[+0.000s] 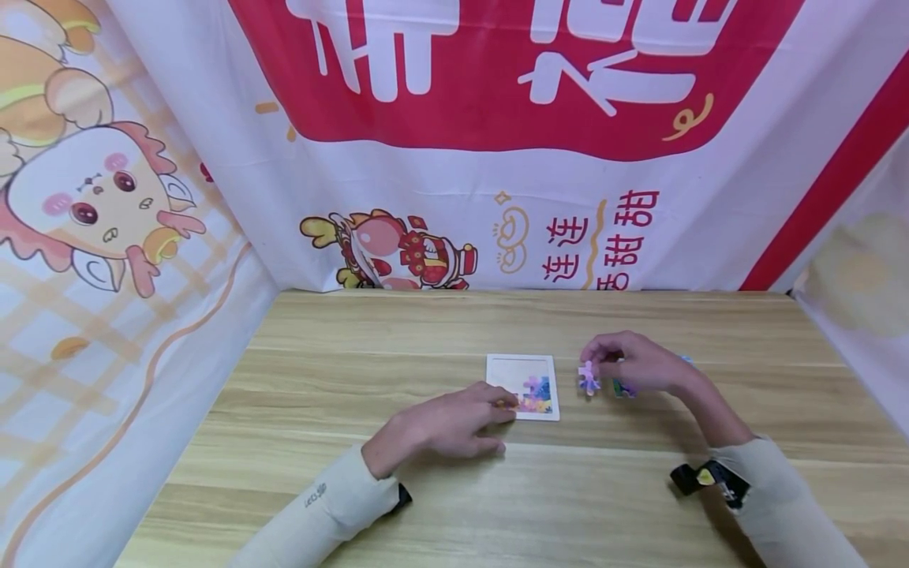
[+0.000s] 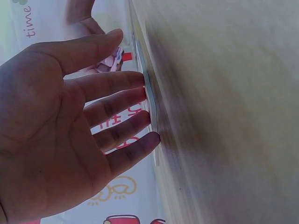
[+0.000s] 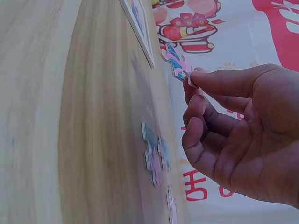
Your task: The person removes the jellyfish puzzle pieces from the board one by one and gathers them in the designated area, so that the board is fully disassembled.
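A white-framed puzzle tray (image 1: 503,367) lies mid-table, with joined colourful pieces (image 1: 536,394) along its right and lower parts. My left hand (image 1: 461,418) rests its fingertips on the tray's lower left side; in the left wrist view those fingers (image 2: 124,121) are spread and nearly straight, touching the tray's edge. Right of the tray, my right hand (image 1: 642,361) pinches a pink and purple jigsaw piece (image 1: 588,379) between thumb and forefinger. The right wrist view has that jigsaw piece (image 3: 176,63) raised above the table, its other fingers curled.
Loose jigsaw pieces (image 3: 152,154) lie on the wooden table (image 1: 454,323) beneath and beside the right hand, partly hidden by it in the head view. A printed cloth (image 1: 440,173) hangs at the table's back edge, and another cloth (image 1: 142,331) runs along the left.
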Motion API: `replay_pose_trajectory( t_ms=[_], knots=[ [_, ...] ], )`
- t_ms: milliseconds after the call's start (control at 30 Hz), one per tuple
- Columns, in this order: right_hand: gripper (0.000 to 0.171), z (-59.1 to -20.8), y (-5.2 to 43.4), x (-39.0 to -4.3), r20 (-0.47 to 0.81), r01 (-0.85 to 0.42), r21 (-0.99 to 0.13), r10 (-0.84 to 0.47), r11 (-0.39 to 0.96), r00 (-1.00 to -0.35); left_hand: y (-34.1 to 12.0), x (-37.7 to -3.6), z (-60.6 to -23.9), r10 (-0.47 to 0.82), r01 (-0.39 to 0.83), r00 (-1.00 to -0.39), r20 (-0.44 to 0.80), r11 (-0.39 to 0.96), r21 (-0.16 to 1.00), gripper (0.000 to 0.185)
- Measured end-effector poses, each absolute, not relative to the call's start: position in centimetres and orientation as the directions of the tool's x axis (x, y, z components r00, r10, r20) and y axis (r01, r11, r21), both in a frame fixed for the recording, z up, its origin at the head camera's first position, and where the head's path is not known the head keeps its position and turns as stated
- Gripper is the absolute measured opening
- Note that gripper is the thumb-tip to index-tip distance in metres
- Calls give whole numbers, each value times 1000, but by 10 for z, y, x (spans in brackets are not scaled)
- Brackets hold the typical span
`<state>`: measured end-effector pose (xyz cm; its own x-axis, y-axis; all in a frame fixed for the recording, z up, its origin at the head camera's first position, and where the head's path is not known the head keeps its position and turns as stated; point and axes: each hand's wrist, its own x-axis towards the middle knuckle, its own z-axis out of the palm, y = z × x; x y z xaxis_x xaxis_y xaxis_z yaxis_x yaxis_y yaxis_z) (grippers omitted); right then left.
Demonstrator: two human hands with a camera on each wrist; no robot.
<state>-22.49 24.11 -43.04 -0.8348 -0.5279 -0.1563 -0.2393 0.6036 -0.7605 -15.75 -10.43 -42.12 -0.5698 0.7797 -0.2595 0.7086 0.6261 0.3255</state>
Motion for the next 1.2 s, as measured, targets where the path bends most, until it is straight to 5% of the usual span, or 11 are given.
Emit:
replay_pose_trajectory(
  t_ms=[1200],
  knots=[
    [22,-434,314,-218,-186,-192,-742,-472,642,-862,-103,-159,-423,780,718,-565,-270,626,304,56]
  ],
)
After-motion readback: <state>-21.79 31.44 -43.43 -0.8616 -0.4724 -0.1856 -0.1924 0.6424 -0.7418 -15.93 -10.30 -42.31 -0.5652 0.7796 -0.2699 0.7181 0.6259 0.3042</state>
